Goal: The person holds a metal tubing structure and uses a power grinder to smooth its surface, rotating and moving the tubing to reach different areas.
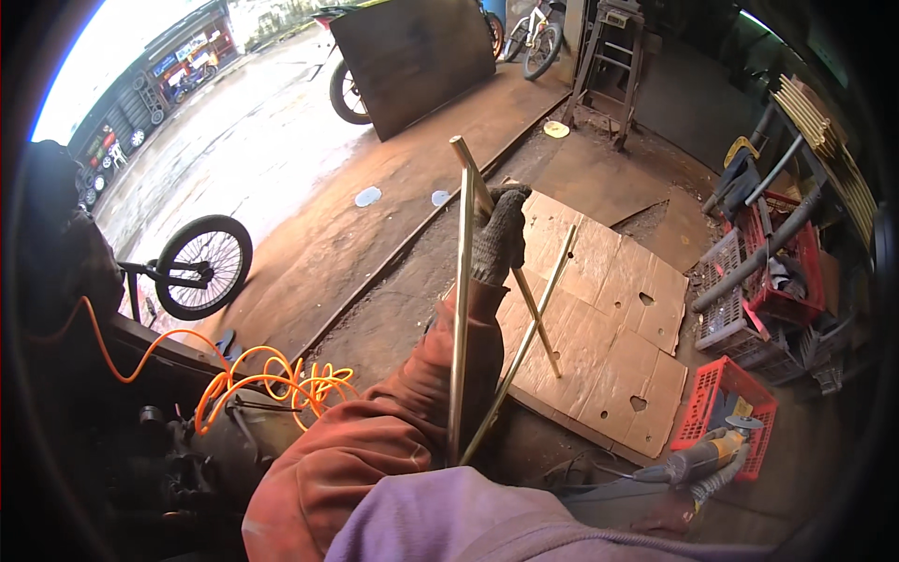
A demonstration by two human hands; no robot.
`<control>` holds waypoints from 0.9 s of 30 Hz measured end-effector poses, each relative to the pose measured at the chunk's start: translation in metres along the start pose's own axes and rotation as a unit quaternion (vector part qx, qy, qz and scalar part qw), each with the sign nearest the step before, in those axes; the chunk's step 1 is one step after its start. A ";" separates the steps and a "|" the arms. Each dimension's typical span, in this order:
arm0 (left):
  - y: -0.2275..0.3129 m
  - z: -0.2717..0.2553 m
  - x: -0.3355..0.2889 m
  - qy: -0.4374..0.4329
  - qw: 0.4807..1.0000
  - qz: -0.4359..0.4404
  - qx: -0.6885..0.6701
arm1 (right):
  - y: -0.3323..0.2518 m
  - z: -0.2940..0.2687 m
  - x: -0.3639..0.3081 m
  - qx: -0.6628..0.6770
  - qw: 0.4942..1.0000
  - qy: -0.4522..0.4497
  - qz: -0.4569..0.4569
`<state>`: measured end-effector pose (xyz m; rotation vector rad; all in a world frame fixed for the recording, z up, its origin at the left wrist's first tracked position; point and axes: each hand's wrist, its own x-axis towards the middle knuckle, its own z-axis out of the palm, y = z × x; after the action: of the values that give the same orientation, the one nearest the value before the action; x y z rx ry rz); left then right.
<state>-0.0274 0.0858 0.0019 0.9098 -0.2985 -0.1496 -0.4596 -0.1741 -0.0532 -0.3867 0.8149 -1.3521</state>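
My left hand [502,236], in a dark knit glove, is closed around a brass-coloured metal tube [538,323] near its upper end. Beside it a second tube [461,328] runs down past my orange-red sleeve. A third tube [548,290] crosses behind the held one; I cannot tell how they are joined. At the lower right my right hand [723,480], in a greyish glove, is closed on an angle grinder [698,461] with a yellow head. The grinder's round disc [744,422] points away from me, well apart from the tubes. My right fingers are partly hidden.
Flattened cardboard [599,347] lies beneath the tubes. Red crates [688,412] stand at the right, beside a rack with long rods [815,117]. An orange hose [272,375] coils at the left near a bicycle wheel [204,267]. A dark panel [412,66] leans against a motorcycle.
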 end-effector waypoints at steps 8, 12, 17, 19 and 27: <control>-0.054 -0.046 0.036 0.042 0.998 -0.053 0.017 | 0.011 0.006 0.006 -0.032 0.996 -0.018 0.076; -0.061 -0.037 0.043 0.025 0.998 -0.058 0.011 | 0.006 0.008 0.005 -0.035 0.997 -0.008 0.073; -0.057 -0.038 0.036 0.029 0.997 -0.065 0.014 | -0.003 -0.011 0.019 -0.083 0.995 -0.035 0.049; -0.054 -0.031 0.036 0.025 0.998 -0.063 0.016 | -0.004 -0.010 0.017 -0.097 0.994 -0.030 0.035; -0.085 -0.071 0.058 -0.070 0.987 -0.017 -0.142 | -0.009 -0.010 0.002 -0.275 0.959 -0.035 -0.068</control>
<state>0.0502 0.0728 -0.0950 0.6231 -0.3816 -0.2801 -0.4730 -0.1756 -0.0538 -0.9337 1.1193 -1.2128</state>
